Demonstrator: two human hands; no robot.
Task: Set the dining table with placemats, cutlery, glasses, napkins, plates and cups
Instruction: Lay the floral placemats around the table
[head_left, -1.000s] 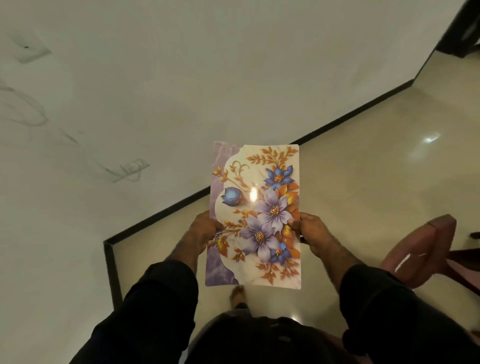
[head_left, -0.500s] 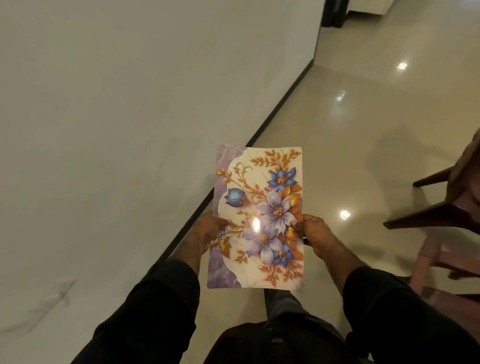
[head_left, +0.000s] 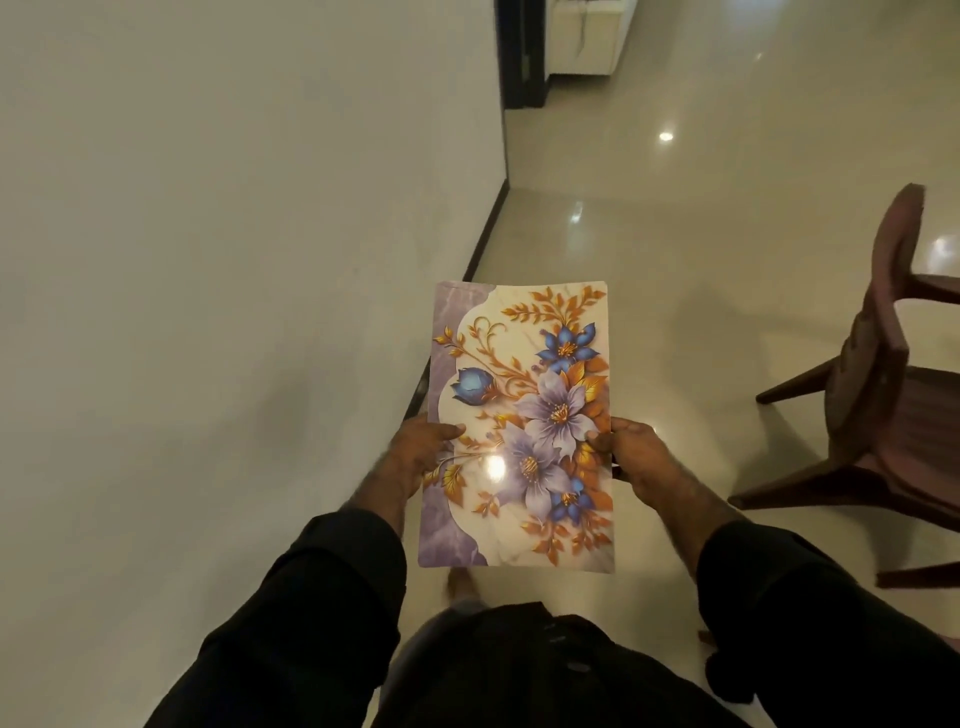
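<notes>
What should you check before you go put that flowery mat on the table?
1. Left hand grips the placemat: ok.
2. Right hand grips its other edge: ok.
3. Placemat flat, picture side up: ok.
4. Floor ahead free to walk: ok.
5. Chair close on the right, off the path: ok.
6. Dining table in sight: not ok, none shows.

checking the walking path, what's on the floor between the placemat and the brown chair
Only bare glossy floor with light reflections shows between the floral placemat and the brown chair in the head view.
</notes>
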